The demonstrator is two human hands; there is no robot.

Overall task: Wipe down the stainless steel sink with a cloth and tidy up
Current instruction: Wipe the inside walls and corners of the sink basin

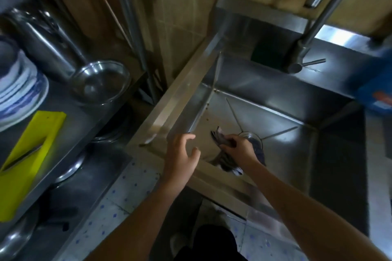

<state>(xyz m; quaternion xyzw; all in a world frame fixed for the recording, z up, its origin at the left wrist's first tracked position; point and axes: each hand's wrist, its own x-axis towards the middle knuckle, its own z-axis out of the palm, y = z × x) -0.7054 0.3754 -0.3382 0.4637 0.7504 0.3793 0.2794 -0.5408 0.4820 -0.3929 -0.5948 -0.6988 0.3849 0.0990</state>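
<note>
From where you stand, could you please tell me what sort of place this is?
Most likely a kitchen washing-up area: a deep stainless steel sink with a tall faucet, and beside it a metal rack holding stacked plates and a steel bowl. The right hand grips a cloth.

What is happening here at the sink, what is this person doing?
A person seems to be wiping the sink. The right hand grips a dark cloth down at the sink floor, just beside the drain. The left hand is open and holds nothing, above the sink's near left corner. On the rack to the left are plates, a metal bowl and a yellow board.
</note>
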